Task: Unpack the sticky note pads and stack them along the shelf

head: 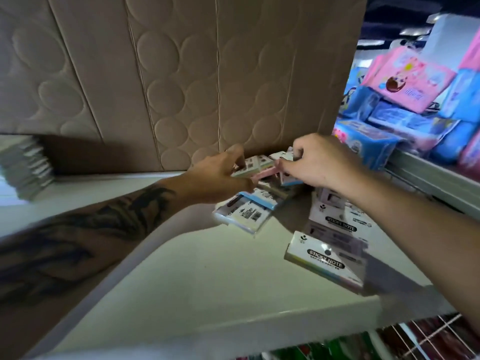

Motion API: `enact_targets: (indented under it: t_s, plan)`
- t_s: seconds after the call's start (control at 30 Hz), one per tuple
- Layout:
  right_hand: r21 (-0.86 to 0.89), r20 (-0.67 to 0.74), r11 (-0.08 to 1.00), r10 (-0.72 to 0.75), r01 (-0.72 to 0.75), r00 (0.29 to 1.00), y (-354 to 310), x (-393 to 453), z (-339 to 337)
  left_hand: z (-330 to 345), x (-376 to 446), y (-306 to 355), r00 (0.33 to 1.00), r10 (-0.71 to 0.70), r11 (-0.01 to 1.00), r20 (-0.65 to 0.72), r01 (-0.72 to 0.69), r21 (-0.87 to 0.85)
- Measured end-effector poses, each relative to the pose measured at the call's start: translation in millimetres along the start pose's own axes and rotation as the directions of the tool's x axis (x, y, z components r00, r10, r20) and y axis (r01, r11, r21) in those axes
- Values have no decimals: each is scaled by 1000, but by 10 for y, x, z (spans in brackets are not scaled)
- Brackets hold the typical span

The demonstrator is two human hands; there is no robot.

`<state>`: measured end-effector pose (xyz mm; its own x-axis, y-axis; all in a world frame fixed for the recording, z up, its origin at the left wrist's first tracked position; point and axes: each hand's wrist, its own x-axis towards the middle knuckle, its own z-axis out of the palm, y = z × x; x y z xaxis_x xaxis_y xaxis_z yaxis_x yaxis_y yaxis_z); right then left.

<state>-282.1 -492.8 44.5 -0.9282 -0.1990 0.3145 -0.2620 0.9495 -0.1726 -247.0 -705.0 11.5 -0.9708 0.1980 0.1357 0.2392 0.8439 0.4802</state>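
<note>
Fingers (235, 162) of my left hand (218, 178) and those of my right hand (317, 162) pinch a small bundle of sticky note pads (262, 167) from both ends, I judge to square it against the cardboard box (181, 74) at twelve o'clock. More pads lie loose: one pack (246, 211) just below the bundle, two (330, 258) at four o'clock near the shelf's (207, 281) front lip. Open shelf runs toward nine o'clock, up to a stack (28, 170) there.

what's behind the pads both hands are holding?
Cardboard sheet stands right behind the held pads. Left hand and right hand cover their sides; what's underneath is hidden.
</note>
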Motion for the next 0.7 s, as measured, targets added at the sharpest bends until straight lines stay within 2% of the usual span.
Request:
enact_targets:
  t_s: [0.13,0.37,0.57,0.7]
  plan:
    - [-3,11,1000,-28,28,1000,23,-1,-14,-13,-42,-34,999,22,993,-30,-25,-117]
    - [100,36,992,-85,81,996,109,-65,-93,-34,-139,10,997,19,1000,-75,-17,24]
    - [167,-93,981,-80,95,992,56,-190,-206,-147,-371,10,988,1,997,-153,10,75]
    - [184,-211,968,-129,169,969,-195,-323,-311,-407,-693,-150,986,-24,990,-167,46,131]
